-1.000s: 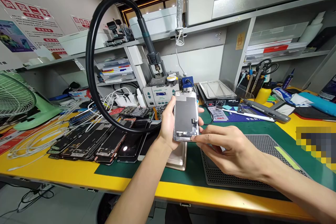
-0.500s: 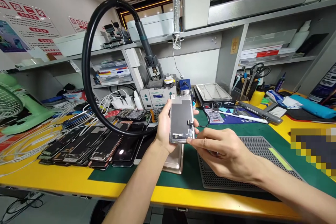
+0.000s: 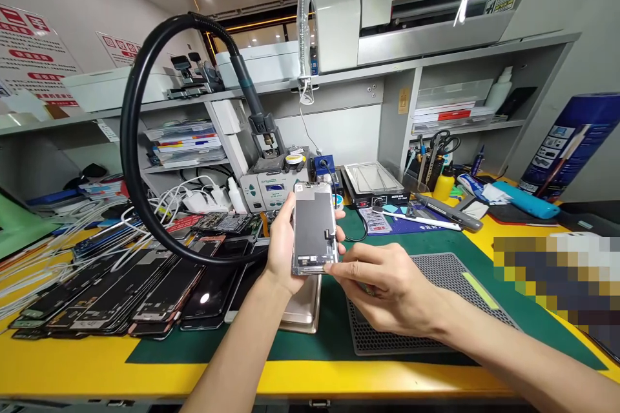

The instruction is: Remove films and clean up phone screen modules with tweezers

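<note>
A phone screen, its dark metal back towards me and a small flex cable at its right edge, is held upright above the bench. My left hand is closed around it, palm on the left side and fingertips showing past the right edge. At its lower right corner, the thumb and index finger of my right hand pinch the edge; the other fingers are curled under. Whether those fingertips also hold something small cannot be seen. Beneath the left hand lies a gold-coloured tablet-like panel.
Stacked phone screens cover the left of the bench. A thick black hose loops up from a rework station. A grey perforated mat lies on the green mat; behind is a heating plate. A blue can stands right.
The whole view has shifted, so the bench and both hands appear further left and slightly lower. The hold on the phone screen looks the same, with the right fingertips still at its lower corner.
</note>
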`<state>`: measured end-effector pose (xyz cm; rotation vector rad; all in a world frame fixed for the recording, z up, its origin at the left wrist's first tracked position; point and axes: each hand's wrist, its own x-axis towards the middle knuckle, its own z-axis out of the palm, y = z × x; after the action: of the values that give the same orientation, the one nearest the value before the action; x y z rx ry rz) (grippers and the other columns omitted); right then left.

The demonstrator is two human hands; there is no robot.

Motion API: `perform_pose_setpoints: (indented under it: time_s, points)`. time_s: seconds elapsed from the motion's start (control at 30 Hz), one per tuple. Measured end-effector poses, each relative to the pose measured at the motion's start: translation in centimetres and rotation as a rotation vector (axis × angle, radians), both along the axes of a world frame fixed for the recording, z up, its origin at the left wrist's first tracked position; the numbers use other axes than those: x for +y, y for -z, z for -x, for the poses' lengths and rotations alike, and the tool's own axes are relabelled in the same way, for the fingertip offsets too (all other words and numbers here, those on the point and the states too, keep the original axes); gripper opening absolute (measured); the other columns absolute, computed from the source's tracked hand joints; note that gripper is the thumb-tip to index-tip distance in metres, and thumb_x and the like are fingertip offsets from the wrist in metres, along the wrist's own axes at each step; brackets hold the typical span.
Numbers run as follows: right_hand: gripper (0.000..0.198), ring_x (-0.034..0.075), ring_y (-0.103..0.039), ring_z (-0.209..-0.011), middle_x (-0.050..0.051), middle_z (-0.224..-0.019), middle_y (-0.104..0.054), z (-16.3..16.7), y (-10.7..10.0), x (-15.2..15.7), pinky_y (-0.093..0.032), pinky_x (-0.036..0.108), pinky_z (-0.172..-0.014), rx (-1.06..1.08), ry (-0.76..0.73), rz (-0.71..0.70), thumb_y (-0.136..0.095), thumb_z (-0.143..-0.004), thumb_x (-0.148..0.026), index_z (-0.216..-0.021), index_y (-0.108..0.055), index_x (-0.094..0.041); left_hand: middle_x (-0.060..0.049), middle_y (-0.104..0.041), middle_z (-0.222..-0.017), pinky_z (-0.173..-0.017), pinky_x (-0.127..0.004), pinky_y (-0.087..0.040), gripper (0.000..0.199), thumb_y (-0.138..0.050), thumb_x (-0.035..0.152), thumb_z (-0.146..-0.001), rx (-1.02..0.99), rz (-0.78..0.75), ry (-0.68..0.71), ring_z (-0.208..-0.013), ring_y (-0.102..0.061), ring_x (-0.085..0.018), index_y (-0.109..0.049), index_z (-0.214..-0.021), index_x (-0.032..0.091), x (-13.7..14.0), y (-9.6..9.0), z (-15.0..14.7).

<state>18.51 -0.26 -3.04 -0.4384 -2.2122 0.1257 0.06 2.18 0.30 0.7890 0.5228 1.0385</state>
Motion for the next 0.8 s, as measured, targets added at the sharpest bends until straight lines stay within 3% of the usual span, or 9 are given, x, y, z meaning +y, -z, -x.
perform_pose_setpoints:
  time_s: [0.37,0.53,0.8]
  points:
    - [0.032,0.012,-0.055,-0.059,0.005,-0.082,-0.067,0.01,0.24,0.27,-0.038,0.023,-0.051,-0.022,0.040,-0.035,-0.056,-0.085,-0.006,-0.110,-0.071,-0.017,-0.019,-0.070,-0.083,-0.067,-0.036,-0.054,0.071,-0.034,0.061,-0.096,0.003,-0.042,0.049,-0.069,-0.068,-0.027,-0.069,-0.110,0.001,0.00,-0.07,0.20]
    - [0.032,0.012,-0.051,-0.057,0.003,-0.080,-0.065,0.01,0.02,0.36,-0.036,0.024,-0.050,-0.024,0.064,-0.025,-0.057,-0.082,-0.005,-0.108,-0.073,-0.017,-0.018,-0.070,-0.089,-0.076,-0.038,-0.054,0.066,-0.037,0.058,-0.098,-0.033,-0.045,0.018,-0.077,-0.067,-0.027,-0.069,-0.112,0.001,-0.16,-0.15,-0.12]
    - [0.030,0.013,-0.054,-0.058,0.005,-0.082,-0.066,-0.06,-0.35,0.06,-0.038,0.024,-0.051,-0.023,0.038,0.024,-0.056,-0.086,-0.008,-0.110,-0.073,-0.014,-0.018,-0.070,-0.085,-0.072,-0.036,-0.054,0.069,-0.037,0.060,-0.097,-0.019,-0.038,-0.008,-0.073,-0.067,-0.026,-0.069,-0.111,0.001,-0.38,0.25,-0.13]
